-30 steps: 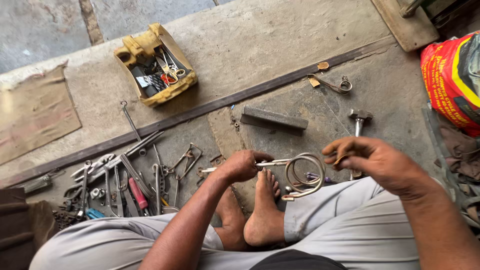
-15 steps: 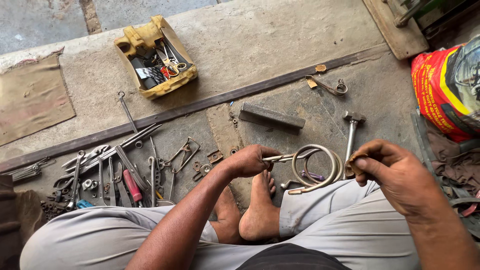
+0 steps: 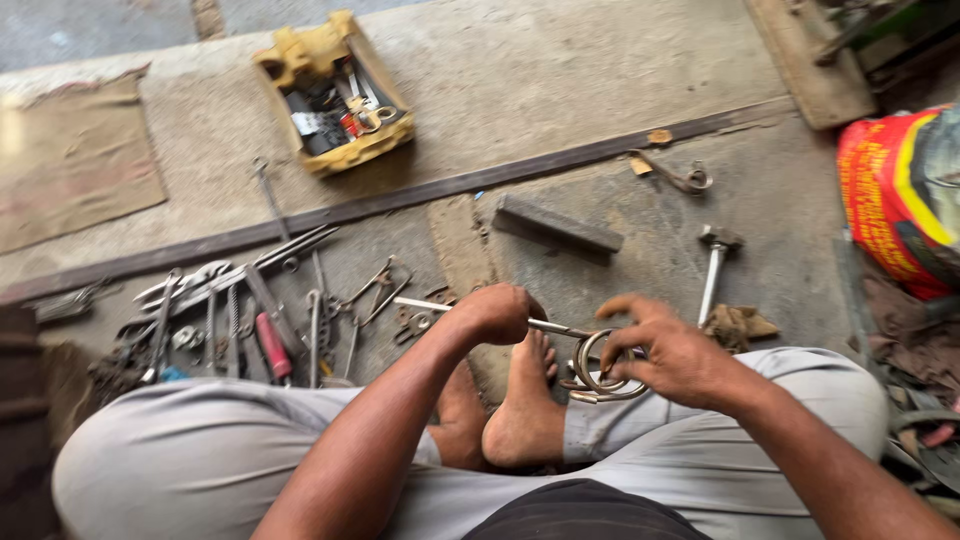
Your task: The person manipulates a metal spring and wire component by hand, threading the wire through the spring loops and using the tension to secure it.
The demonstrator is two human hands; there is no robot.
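Centre of the frame, low down: the left hand is clenched tight around a thin straight metal rod whose free end pokes out toward the left. The right hand curls its fingers over a coiled loop of silvery metal tubing, pinching the coil just above the person's bare feet.

The risks look plain enough. That coil sits right over the toes, so if the pinch slackens, I judge it drops straight onto the foot. The rod is a narrow, smooth thing; a hard push or twist from the fist could make it skid off the tubing and jab the right fingers. Force it too far and thin tubing like this probably kinks.

Left of the knees, a spread of loose spanners and pliers lies on the concrete floor, with a red-handled screwdriver among them: a swinging elbow could scatter them. The yellow plastic toolbox sits well apart, upper left, and a grey hammer lies right of centre.
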